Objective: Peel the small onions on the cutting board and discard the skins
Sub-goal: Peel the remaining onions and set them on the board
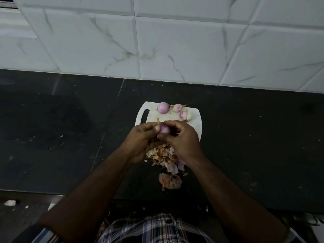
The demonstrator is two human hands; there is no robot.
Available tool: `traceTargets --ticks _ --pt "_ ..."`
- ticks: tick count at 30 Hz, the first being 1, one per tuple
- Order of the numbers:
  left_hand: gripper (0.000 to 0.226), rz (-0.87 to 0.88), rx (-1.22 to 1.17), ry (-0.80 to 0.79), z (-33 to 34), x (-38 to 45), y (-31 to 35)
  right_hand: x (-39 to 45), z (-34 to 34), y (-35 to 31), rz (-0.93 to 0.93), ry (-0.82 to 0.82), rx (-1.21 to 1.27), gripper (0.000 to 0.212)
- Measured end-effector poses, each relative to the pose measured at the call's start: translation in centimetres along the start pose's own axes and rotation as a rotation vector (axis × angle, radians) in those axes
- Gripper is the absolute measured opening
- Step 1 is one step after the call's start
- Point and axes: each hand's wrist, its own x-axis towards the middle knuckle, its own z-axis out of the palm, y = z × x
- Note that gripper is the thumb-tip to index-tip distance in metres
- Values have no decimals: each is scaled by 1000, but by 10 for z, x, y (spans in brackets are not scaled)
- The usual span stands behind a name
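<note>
Pinching from both sides, the left hand (142, 135) and right hand (182, 137) had their grip clamped on one small onion (164, 128), held just above the near edge of the cutting board (196, 123). It showed mostly bare purple, a scrap of skin at its tip. At the board's far edge lay three peeled-looking onions (163, 107), one keeping its tail. A heap of skins (166, 155) sat on the dark tabletop (70, 137), not yet discarded; no bin showed.

surface: black countertop (245, 137) | on it: white cutting board (196, 123), onion skins (166, 156)
</note>
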Motion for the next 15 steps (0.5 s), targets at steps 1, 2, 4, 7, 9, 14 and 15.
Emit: traceTargets --ticks 1,2,4,7,9,14,15 --pt "25 2 -29 20 0 0 0 2 -2 0 27 -49 54 36" --pt "21 -1 -67 56 1 0 -1 3 -5 -1 50 -80 115 34" --pt "15 -4 -113 85 3 1 -4 7 -10 0 100 -93 219 31" --pt "12 -27 -145 76 4 0 -6 11 -13 4 205 -100 319 22" --pt "15 -51 -182 88 2 0 -7 13 -15 6 215 -85 324 16" --pt "25 -103 -184 123 3 2 -6 14 -12 -2 50 -16 14 11" --pt "28 -108 -185 134 4 2 -5 12 -9 -5 15 -40 -41 15"
